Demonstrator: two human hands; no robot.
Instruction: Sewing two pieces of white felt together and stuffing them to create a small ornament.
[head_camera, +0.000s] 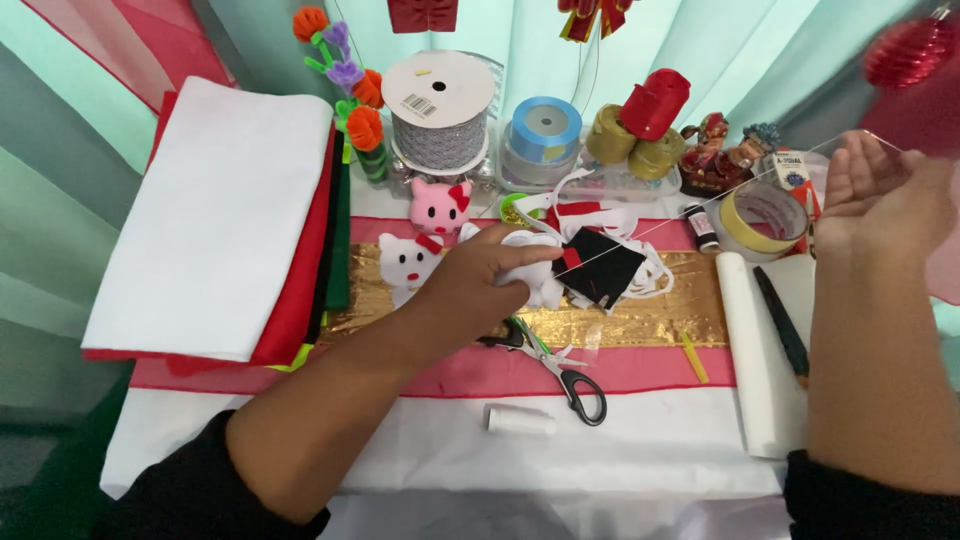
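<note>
The white stuffed felt piece (530, 268) sits pinched in the left hand (478, 278) just above the gold cloth strip (640, 322), which serves as the landmark here; a black felt scrap (605, 268) with red edging and loose white ribbon (655, 278) lies against it on the strip's upper edge. A thin white thread (700, 206) runs taut from the piece up and away from the strip to the right hand (880, 195). Sewing this well seems to call for a steady, straight pull with the felt held firmly so the stitch seats without puckering. The left fingers are curled tight around the felt, forearm reaching across the strip. The right hand is raised beyond the strip's far right end, palm inward; its fingertips appear to pinch the thread, though a needle is too small to make out. Scissors (565, 372) lie just below the strip.
</note>
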